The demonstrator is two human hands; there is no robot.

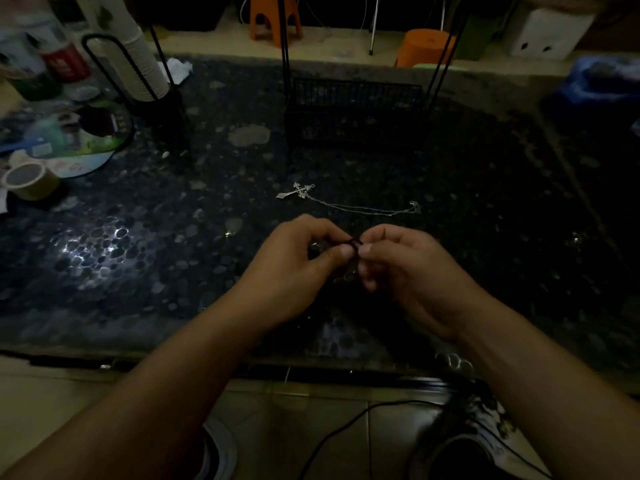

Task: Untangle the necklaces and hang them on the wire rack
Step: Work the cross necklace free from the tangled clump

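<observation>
Fingertips of left hand (304, 258) and right hand (398, 265) pinch a dark tangled cord (354, 244) between them, nearer the viewer than the cross necklace (346, 200), whose chain runs crosswise before the wire rack (356, 112).

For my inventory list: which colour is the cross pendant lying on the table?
Silver, on a thin silver chain; the cross pendant shows in the head view.

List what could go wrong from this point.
Both hands, left and right, pinch a dark cord that is hard to see in the dim light, so a pull may tighten the knot. A forearm could also sweep the cross necklace lying loose on the table.
</observation>
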